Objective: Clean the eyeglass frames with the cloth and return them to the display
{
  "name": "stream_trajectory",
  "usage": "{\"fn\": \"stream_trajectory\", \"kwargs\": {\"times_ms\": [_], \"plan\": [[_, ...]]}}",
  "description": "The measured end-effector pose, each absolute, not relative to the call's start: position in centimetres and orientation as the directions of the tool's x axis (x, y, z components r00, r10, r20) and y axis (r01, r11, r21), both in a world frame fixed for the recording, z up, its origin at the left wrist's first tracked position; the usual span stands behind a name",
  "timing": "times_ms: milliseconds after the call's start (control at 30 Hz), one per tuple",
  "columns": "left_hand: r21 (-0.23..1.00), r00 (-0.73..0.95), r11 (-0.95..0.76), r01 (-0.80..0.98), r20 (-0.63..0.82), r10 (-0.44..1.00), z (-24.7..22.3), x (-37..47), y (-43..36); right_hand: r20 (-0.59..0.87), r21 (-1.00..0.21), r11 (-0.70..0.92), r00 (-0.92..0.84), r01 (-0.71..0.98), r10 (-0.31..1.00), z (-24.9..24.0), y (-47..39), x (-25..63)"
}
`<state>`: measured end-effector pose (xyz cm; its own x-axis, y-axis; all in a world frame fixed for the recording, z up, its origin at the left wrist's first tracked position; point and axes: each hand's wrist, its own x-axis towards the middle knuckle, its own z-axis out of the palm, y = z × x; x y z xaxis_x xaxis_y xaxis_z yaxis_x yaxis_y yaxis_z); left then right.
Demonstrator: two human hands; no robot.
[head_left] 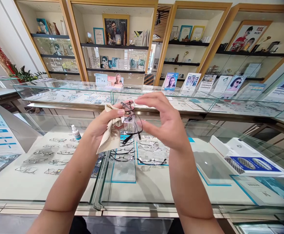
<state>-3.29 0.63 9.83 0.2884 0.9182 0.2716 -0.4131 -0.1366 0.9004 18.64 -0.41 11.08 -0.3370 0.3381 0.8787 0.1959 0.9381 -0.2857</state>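
My left hand (pixel 104 122) is closed on a pair of dark thin-rimmed eyeglasses (pixel 133 125) and a cream cleaning cloth (pixel 110 139). The cloth is bunched in the palm and hangs down below the fingers. The glasses are tilted on end, one lens above the other, above the glass showcase. Close beside them on the right is my right hand (pixel 165 122), open, with thumb and fingers curved apart around the lens side. Its fingertips reach the frame's edge; whether they touch it I cannot tell.
Rows of eyeglasses (pixel 37 160) lie inside the glass showcase (pixel 154 198). A small white spray bottle (pixel 76 132) stands at the left. An open white box (pixel 251 159) sits at the right. Behind are another glass counter (pixel 83 86) with sign cards and shelving (pixel 115 47).
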Motion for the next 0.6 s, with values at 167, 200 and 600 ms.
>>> {"fn": "stream_trajectory", "kwargs": {"times_ms": [167, 200, 600], "plan": [[0.872, 0.4, 0.071, -0.485, 0.149, 0.904, 10.1, -2.7, -0.4, 0.879, -0.192, 0.927, -0.365, 0.322, 0.308, 11.2, -1.8, 18.0], [0.864, 0.407, 0.089, -0.495, 0.14, 0.903, 10.1, -2.6, -0.4, 0.884, -0.172, 0.925, -0.362, 0.338, 0.296, 11.2, -1.9, 17.9], [0.881, 0.518, 0.179, -0.438, 0.084, 0.852, 9.1, -3.4, 1.2, 0.863, -0.09, 0.921, -0.432, 0.379, 0.262, 11.0, -2.0, 18.0]]}}
